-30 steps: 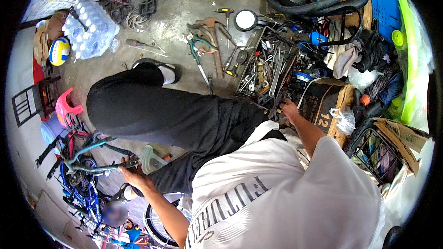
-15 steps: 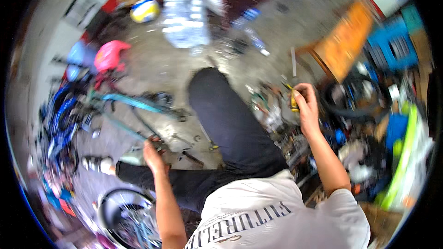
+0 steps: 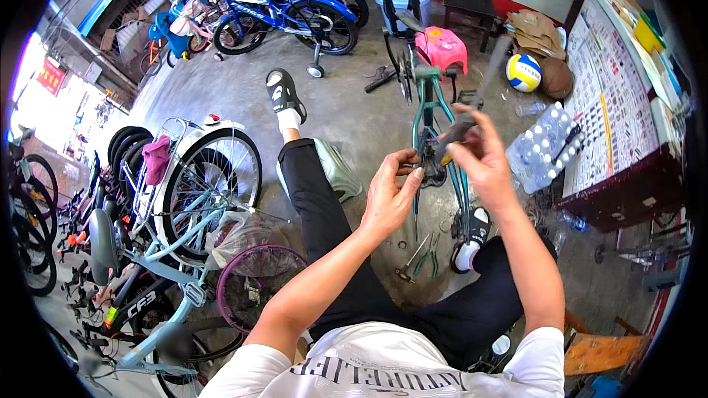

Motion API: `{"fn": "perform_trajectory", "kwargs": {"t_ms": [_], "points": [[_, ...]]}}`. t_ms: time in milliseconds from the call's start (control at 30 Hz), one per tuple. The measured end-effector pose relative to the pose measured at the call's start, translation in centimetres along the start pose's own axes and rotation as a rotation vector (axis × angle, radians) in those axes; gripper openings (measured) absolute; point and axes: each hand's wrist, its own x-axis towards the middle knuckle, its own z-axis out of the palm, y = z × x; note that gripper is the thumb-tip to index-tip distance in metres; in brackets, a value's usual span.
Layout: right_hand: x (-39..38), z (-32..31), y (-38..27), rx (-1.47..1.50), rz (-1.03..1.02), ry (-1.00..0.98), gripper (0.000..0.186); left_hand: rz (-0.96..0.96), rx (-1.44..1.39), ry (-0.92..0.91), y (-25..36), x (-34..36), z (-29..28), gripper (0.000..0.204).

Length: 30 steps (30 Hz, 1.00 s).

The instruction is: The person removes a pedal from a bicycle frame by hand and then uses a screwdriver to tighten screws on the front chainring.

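The teal bicycle frame (image 3: 428, 114) stands upside-down. Right hand (image 3: 479, 158) now grips a dark-handled tool (image 3: 472, 107), maybe a screwdriver; left hand (image 3: 391, 191) fingers pinch at the frame, no longer resting low.

A teal bicycle frame (image 3: 426, 114) stands upside down on the concrete floor at about one o'clock from the picture's middle, its tubes running up toward twelve, with black parts (fork and stem, it seems) at the far end. Its bottom bracket area (image 3: 430, 172) sits low on the frame. A dark-handled tool (image 3: 472, 107) with a long grey shaft slants toward one o'clock, handle lowest, just beside the frame.
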Motion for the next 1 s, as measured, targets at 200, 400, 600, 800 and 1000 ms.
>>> {"fn": "perform_trajectory", "kwargs": {"t_ms": [200, 400, 600, 800, 1000], "points": [[3.3, -0.3, 4.5, 0.028, 0.119, 0.151, 0.043, -0.033, 0.098, 0.103, -4.4, 4.8, -2.4, 0.036], [8.1, -8.4, 5.3, 0.043, 0.112, 0.406, 0.031, 0.029, 0.342, 0.325, -5.5, 18.2, -4.0, 0.047], [10.5, -11.8, 6.1, 0.082, 0.089, 0.443, 0.046, 0.061, 0.056, 0.31, -4.7, 28.9, -1.5, 0.054], [11.7, -12.6, 6.3, 0.137, 0.193, 0.472, 0.044, -0.061, -0.17, 0.308, -7.8, 29.9, 0.9, 0.047], [12.8, -13.4, 7.9, 0.194, 0.209, 0.486, 0.041, -0.03, -0.201, 0.314, -7.9, 30.1, 1.2, 0.048]]}}
